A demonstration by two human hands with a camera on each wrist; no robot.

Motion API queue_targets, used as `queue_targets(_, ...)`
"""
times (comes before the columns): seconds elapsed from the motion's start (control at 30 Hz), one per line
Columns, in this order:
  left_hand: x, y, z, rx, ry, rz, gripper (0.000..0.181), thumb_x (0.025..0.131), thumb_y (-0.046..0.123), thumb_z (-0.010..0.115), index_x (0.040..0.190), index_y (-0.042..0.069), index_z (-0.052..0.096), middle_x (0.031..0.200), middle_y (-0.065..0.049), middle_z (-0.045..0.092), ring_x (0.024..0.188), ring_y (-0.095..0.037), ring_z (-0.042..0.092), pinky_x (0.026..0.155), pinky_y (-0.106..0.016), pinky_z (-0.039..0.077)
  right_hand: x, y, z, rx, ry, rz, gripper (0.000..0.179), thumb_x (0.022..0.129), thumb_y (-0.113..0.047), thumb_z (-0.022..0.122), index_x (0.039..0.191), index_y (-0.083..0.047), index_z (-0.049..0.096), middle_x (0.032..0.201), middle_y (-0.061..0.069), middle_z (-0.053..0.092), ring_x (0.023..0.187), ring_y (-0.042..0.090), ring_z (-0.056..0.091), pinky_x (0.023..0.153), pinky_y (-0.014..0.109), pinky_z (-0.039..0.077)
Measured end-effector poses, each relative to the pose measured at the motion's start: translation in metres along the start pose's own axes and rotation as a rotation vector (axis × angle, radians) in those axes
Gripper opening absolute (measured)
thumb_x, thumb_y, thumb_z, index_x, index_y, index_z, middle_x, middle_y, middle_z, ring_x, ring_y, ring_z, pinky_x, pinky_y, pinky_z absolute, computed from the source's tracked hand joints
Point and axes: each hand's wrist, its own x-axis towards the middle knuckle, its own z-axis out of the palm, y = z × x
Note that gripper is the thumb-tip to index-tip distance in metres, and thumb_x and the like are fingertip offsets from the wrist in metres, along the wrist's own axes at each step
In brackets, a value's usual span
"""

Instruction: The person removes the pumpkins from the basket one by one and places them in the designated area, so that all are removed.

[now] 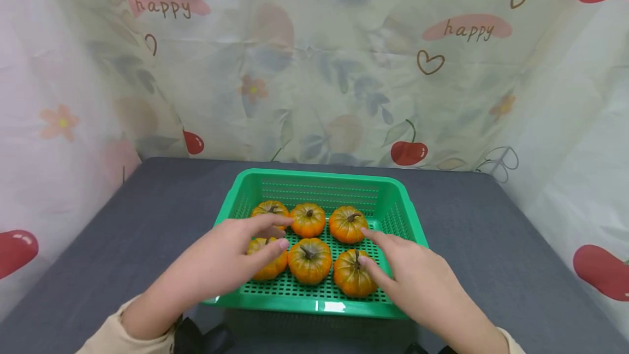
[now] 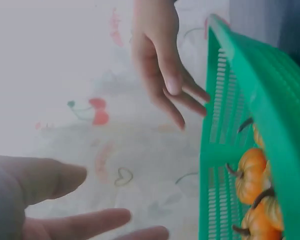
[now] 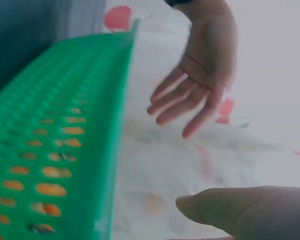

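Several small orange-and-green pumpkins [image 1: 309,269] with dark stems sit in two rows inside a green plastic basket [image 1: 319,175]. Over the basket's left side hovers my left hand [image 1: 221,258], fingers extended, partly hiding the front-left pumpkin [image 1: 271,273]. My right hand [image 1: 417,269] reaches over the right side, and its fingertips overlap the front-right pumpkin [image 1: 351,280] and the edge of the back-right one [image 1: 344,229]. Neither hand grips anything. In the left wrist view, the right hand [image 2: 160,55] shows above the rim level with loose, spread fingers; the right wrist view shows the left hand [image 3: 205,70] similarly relaxed.
The basket stands on a dark grey table [image 1: 187,195]. Behind it and at both sides hangs a pale curtain [image 1: 314,70] printed with cherries, hearts and flowers. Perforated walls [image 3: 65,130] enclose the pumpkins on every side.
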Motion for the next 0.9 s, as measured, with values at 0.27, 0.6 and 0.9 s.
queue_targets(0.27,0.003,-0.028,-0.025,-0.267,0.101,0.072,0.033,0.101,0.038,0.05,0.129,0.023,0.059,0.126,0.0,0.064,0.12,-0.019,0.059,0.103,-0.049,0.047,0.0,0.015,-0.01,0.166,0.091,0.014,0.046,0.098,-0.043,0.055,0.141,-0.027,0.049,0.131,-0.003,0.062,0.119,0.022,0.06,0.089,0.048,0.054)
queue_targets(0.6,0.017,-0.074,-0.046,-0.586,0.148,0.045,0.045,0.104,0.033,0.044,0.144,0.01,0.044,0.147,-0.014,0.045,0.132,-0.024,0.049,0.1,-0.027,0.049,0.003,0.02,0.011,0.411,0.262,-0.175,0.05,0.099,-0.022,0.057,0.146,-0.024,0.041,0.14,-0.001,0.055,0.124,0.022,0.057,0.092,0.046,0.053)
queue_targets(0.9,0.022,-0.108,-0.051,-0.659,0.124,-0.126,0.061,0.105,0.033,0.039,0.156,0.012,0.014,0.16,-0.017,0.019,0.145,-0.036,0.024,0.108,-0.038,0.04,0.011,0.029,0.025,0.677,0.138,-0.174,0.057,0.102,-0.023,0.051,0.152,-0.032,0.026,0.154,0.001,0.036,0.139,0.03,0.04,0.105,0.051,0.042)
